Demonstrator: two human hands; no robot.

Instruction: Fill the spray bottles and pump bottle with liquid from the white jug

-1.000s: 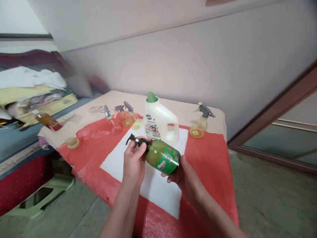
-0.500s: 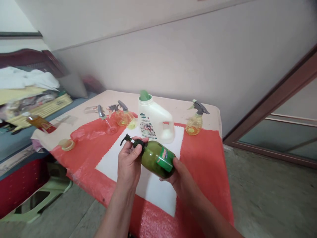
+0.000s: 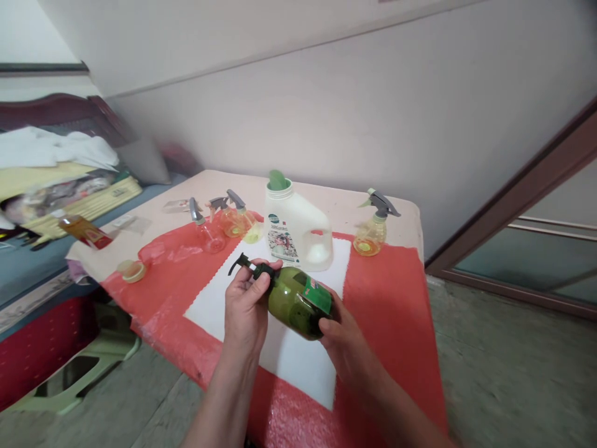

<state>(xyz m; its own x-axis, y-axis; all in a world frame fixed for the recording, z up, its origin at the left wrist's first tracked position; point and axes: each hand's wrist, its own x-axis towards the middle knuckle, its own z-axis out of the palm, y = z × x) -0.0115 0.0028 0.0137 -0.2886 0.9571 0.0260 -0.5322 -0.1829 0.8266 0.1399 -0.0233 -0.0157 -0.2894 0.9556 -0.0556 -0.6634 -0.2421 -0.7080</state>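
Observation:
A dark green pump bottle point(image 3: 291, 302) with a black pump head and a green label lies tilted in both hands, held above a white cloth point(image 3: 298, 367). My left hand point(image 3: 247, 302) is closed round the pump collar at its neck. At the base end, my right hand point(image 3: 342, 330) grips the bottle with the thumb on its near side. Just behind it a large white jug point(image 3: 296, 227) stands upright on the cloth, with something green sticking out of its open mouth.
Several clear spray bottles point(image 3: 212, 233) with grey triggers stand left of the jug, and another spray bottle point(image 3: 372, 233) stands right. A cap point(image 3: 131, 270) sits on the red cover point(image 3: 387, 298). An amber bottle point(image 3: 84, 230) lies at the left. A stool point(image 3: 84, 367) stands below the table.
The pump bottle has turned about its length, so the label sits higher. My right thumb has moved to the near lower side of its base. The view has shifted slightly.

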